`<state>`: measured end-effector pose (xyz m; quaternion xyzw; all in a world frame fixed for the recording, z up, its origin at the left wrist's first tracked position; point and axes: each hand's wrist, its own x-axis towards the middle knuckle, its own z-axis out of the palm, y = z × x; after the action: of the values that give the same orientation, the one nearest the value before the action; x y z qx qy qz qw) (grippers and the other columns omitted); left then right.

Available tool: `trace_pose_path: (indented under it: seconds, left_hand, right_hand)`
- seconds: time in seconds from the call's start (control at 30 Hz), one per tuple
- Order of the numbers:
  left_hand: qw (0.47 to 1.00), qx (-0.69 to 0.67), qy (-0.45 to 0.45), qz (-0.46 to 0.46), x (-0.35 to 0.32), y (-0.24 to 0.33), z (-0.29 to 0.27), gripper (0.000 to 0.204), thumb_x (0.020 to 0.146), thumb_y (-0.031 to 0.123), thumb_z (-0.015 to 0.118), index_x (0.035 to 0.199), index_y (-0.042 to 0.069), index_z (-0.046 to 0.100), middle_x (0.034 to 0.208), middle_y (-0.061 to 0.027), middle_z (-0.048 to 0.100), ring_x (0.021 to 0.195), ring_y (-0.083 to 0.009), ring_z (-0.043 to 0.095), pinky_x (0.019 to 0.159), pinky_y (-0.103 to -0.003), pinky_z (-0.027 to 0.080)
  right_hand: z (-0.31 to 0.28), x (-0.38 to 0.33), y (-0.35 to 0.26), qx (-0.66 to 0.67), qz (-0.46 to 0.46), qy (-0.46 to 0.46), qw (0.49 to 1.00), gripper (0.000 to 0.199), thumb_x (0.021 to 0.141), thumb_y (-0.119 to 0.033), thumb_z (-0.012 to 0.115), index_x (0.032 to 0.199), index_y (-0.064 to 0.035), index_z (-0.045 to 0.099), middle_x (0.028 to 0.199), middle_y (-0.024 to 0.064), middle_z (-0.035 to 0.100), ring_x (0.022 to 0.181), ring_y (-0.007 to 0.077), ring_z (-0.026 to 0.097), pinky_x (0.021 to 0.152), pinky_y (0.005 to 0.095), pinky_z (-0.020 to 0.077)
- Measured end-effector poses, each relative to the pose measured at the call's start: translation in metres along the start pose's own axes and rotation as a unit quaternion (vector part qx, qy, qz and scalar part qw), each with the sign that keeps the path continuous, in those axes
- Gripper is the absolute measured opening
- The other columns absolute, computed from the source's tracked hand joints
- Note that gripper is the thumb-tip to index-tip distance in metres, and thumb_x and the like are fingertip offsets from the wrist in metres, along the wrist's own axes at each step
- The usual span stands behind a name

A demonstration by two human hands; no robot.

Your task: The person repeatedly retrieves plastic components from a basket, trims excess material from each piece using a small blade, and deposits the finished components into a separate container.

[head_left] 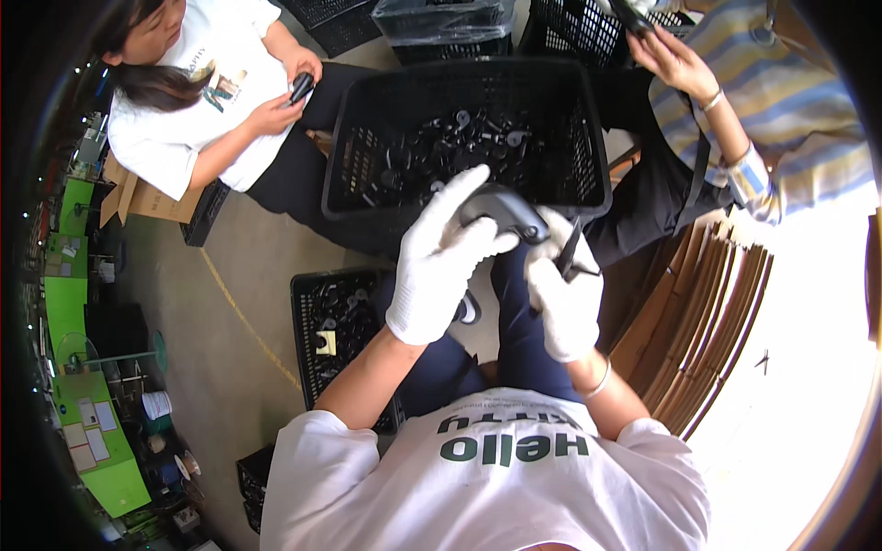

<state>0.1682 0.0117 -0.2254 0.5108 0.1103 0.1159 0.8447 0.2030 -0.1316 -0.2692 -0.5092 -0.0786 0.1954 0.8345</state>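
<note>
**Q:** What are my hands doing here?

**A:** My left hand point(439, 266), in a white knit glove, is wrapped over a curved black plastic part point(503, 213) held above my lap, just in front of the big black crate point(367, 119). My right hand point(565, 294), also gloved, is closed on a thin dark tool point(570, 253) beside the part's underside — what kind of tool it is I cannot tell.

**Q:** How would that part feel to hold?

**A:** I judge it light, stiff and smooth: moulded plastic with a rounded, glossy back, likely a bit slippery, so the cloth gloves help. The best hold seems to be across its humped middle, where my fingers already curl.

**Q:** What else is around?

**A:** The crate has lattice walls and a scatter of small black parts point(459, 147) on its floor. A smaller crate point(308, 303) sits on the floor to my left. Two other seated people each hold a similar dark piece — one at upper left, one at upper right. Corrugated cardboard sheets point(698, 321) lean at my right.
</note>
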Motion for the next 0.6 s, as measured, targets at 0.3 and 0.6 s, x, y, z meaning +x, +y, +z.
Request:
trace_pose_path:
  seconds: [0.3,0.6]
  left_hand:
    - [0.984,0.152,-0.017,0.088,-0.058,-0.009,0.001,0.064,0.078,-0.013,0.061,0.135,-0.003,0.036,0.126,-0.0119,0.047,0.112,-0.0167,0.051,0.094,-0.027,0.044]
    - [0.966,0.214,0.01,0.147,-0.071,-0.021,-0.001,0.059,0.074,-0.009,0.064,0.128,-0.001,0.043,0.116,-0.0112,0.051,0.106,-0.0178,0.054,0.086,-0.026,0.049]
  right_hand:
    - [0.012,-0.03,-0.013,-0.01,0.027,-0.02,0.999,0.034,0.084,-0.006,0.063,0.117,-0.0008,0.055,0.087,0.001,0.061,0.07,0.0035,0.053,0.063,0.0167,0.0441]
    - [0.013,-0.042,-0.017,-0.009,0.002,-0.037,0.999,0.039,0.081,-0.008,0.068,0.117,-0.0016,0.055,0.093,0.004,0.062,0.074,0.0064,0.057,0.068,0.019,0.0476]
